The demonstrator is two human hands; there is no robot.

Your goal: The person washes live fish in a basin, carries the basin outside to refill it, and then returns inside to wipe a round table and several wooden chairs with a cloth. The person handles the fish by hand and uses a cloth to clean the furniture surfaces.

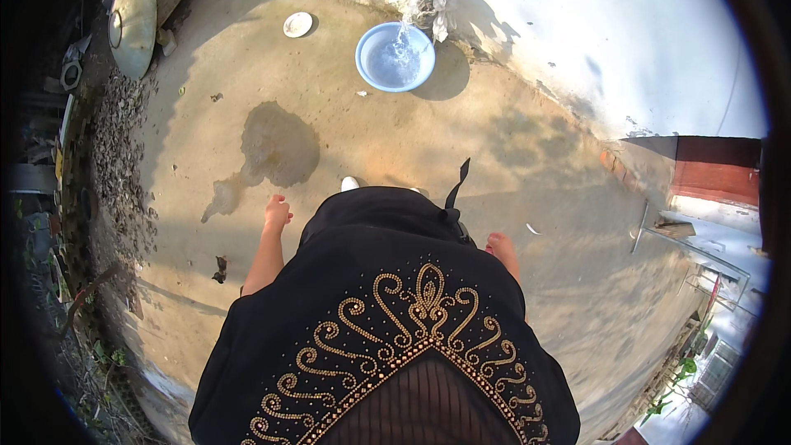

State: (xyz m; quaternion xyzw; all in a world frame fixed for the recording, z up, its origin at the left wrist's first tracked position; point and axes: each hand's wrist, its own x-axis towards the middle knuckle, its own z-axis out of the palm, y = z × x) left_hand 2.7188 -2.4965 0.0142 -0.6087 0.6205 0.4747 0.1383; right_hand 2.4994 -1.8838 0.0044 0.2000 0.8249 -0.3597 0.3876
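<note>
My left hand (279, 211) hangs beside my body, over the concrete ground. Its fingers are curled in, and I see nothing in them. Partly hidden by my black top, my right hand (502, 247) hangs at the other side. A small pinkish-red patch shows by its fingers; whether it is a held thing is unclear. Ahead of me a light blue plastic basin (364, 74) stands on the ground near the wall. Water (405, 43) pours into it from above and splashes inside. The outlet is hidden among plastic bags and cloth (429, 0).
A white dish (298, 25) lies left of the basin. Wet concrete (281, 145) spreads ahead of my left hand. A large round metal lid (135, 21) leans at the far left, above dry leaves (120, 142). At right are a whitewashed wall (618, 31) and a metal frame (698, 250).
</note>
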